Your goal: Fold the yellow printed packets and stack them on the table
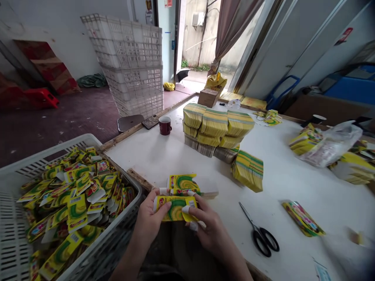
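Between my hands, over the table's near edge, is a yellow and green printed carton (174,206). My left hand (150,216) pinches its left end, thumb on the printed face. My right hand (205,218) grips the right end, where a flap is bent; white coverings wrap several fingertips. Just beyond lies a small stack of similar flat cartons (184,182), partly hidden by my fingers. To the left, a white plastic crate (93,139) holds a heap of the same cartons (77,207). Black-handled scissors (259,234) lie open to the right of my right hand.
Bundled stacks of flat cartons (215,127) stand mid-table, with one bundle (248,169) nearer. A maroon mug (165,125) and a phone (150,121) sit by the left edge. At right are a colourful packet (303,218) and a clear plastic bag (331,144). Stacked crates (131,64) stand behind.
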`<state>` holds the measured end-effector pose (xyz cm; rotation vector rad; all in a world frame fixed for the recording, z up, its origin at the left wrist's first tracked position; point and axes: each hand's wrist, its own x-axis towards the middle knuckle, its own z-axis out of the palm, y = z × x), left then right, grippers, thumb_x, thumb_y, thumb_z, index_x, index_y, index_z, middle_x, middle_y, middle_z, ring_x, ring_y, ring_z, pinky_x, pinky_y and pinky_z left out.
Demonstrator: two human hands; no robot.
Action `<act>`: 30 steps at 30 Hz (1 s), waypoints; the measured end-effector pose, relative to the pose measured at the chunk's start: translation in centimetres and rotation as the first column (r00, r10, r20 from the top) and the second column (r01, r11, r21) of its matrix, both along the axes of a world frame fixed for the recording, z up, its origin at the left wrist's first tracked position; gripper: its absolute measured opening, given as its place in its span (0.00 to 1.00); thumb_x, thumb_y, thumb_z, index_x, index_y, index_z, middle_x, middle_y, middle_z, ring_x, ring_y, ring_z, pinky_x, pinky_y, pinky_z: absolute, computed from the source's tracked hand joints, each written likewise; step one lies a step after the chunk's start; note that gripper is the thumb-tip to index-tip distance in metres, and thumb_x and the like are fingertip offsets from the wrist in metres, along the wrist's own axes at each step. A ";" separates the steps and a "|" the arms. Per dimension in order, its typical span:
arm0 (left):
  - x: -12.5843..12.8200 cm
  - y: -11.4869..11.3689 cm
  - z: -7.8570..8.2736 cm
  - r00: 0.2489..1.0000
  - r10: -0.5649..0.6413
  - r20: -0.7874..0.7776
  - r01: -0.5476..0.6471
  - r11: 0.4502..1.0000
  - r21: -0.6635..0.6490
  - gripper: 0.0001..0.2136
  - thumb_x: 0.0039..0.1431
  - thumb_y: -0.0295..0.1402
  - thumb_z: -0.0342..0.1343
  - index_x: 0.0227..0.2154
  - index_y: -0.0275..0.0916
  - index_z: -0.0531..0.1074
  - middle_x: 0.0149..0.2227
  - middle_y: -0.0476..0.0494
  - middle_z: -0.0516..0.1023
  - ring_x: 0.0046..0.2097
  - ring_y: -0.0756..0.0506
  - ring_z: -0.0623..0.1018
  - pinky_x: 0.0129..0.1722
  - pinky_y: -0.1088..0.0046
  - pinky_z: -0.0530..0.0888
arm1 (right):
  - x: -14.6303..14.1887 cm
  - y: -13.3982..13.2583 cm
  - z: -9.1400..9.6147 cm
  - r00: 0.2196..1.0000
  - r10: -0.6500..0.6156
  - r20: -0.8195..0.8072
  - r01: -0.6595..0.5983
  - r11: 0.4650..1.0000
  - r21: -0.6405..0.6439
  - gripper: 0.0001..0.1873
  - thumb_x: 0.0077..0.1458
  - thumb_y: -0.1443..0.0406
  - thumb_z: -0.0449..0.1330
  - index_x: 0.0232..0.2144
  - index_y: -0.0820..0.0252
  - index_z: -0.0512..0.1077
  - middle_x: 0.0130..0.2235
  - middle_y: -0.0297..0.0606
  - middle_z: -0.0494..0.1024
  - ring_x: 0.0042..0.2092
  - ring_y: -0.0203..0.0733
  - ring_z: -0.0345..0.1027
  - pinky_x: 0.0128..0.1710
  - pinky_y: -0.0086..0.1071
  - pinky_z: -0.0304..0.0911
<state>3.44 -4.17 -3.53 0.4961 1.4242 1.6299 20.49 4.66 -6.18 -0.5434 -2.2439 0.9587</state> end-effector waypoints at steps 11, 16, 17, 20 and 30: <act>0.1 0.3 -0.2 0.994 0.089 0.061 -0.090 0.996 0.016 0.19 0.47 0.35 0.68 0.40 0.38 0.69 0.30 0.50 0.80 0.30 0.49 0.80 0.32 0.76 0.77 | -0.7 0.2 -1.0 0.999 0.003 -0.039 0.000 0.997 0.079 0.18 0.57 0.73 0.57 0.48 0.53 0.71 0.61 0.51 0.61 0.61 0.51 0.63 0.51 0.38 0.69; 0.3 0.0 -0.3 0.997 0.067 0.041 -0.067 0.998 0.007 0.17 0.48 0.35 0.67 0.39 0.38 0.68 0.31 0.50 0.80 0.30 0.49 0.80 0.33 0.76 0.77 | 0.1 0.3 -0.1 0.997 0.061 0.052 -0.063 0.998 0.030 0.16 0.56 0.73 0.57 0.46 0.53 0.70 0.61 0.48 0.61 0.62 0.50 0.61 0.54 0.40 0.66; 0.4 0.0 -0.2 0.998 0.057 0.038 -0.057 0.998 0.009 0.18 0.48 0.36 0.67 0.39 0.38 0.68 0.32 0.49 0.80 0.31 0.49 0.80 0.32 0.76 0.77 | 0.1 0.0 0.0 0.997 0.061 0.053 -0.062 0.998 0.006 0.18 0.56 0.72 0.57 0.48 0.53 0.68 0.62 0.49 0.59 0.63 0.51 0.58 0.56 0.41 0.64; 1.2 -0.2 -0.2 1.000 0.016 0.023 -0.016 0.999 0.032 0.17 0.51 0.37 0.65 0.41 0.38 0.68 0.36 0.46 0.81 0.34 0.46 0.81 0.35 0.73 0.78 | -0.4 -1.1 -0.3 1.000 -0.006 -0.012 0.004 0.995 -0.098 0.24 0.60 0.67 0.55 0.58 0.54 0.57 0.66 0.50 0.52 0.67 0.51 0.48 0.61 0.46 0.57; 2.7 -1.1 -0.7 0.990 0.049 -0.130 -0.042 0.998 0.056 0.17 0.56 0.38 0.60 0.45 0.39 0.65 0.45 0.41 0.78 0.42 0.43 0.81 0.41 0.68 0.78 | -1.7 -1.0 -0.7 0.971 -0.215 -0.102 0.138 0.859 -0.493 0.26 0.66 0.56 0.47 0.61 0.59 0.60 0.55 0.49 0.73 0.58 0.51 0.66 0.55 0.44 0.65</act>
